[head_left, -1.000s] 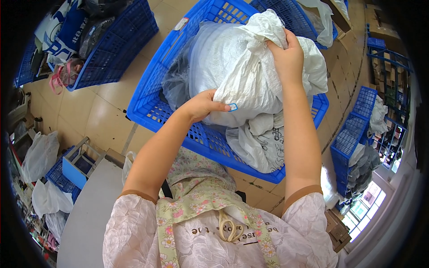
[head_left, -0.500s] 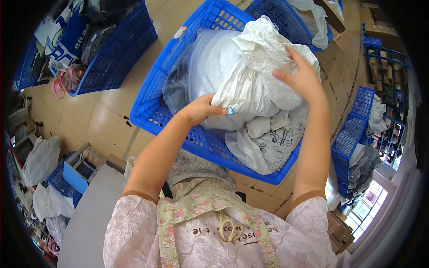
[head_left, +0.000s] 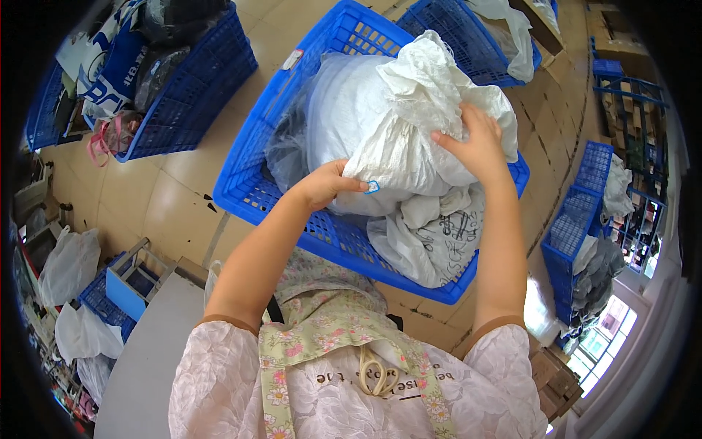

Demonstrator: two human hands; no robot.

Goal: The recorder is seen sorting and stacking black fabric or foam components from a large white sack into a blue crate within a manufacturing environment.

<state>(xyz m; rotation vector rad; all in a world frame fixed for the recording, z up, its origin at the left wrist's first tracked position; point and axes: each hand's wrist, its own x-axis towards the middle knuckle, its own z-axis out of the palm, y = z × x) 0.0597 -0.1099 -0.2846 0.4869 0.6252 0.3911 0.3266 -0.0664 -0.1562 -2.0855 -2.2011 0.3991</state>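
Observation:
A bulging white woven sack (head_left: 395, 157) lies in a large blue plastic crate (head_left: 245, 157), its loose, crumpled end upward. My left hand (head_left: 325, 184) is closed on the sack's near left edge, its thumb beside a small blue-and-white label (head_left: 372, 187). On the sack's right side rests my right hand (head_left: 475, 143), thumb spread from the fingers, fingertips against the wrinkled cloth. Under the near side of the sack is another white sack (head_left: 442, 245) with dark handwriting. Clear plastic film (head_left: 289, 146) sits along the crate's left wall.
Blue crates with bagged goods stand at the upper left (head_left: 194, 88) and upper right (head_left: 472, 36). Stacked blue crates (head_left: 574, 212) are at the right. A grey tabletop (head_left: 157, 351) lies at my lower left, near white plastic bags (head_left: 84, 333).
My right hand has moved down and left over the sack, and its fingers are more bent. The upper right cloth has shifted into a raised fold. My left hand keeps its grip.

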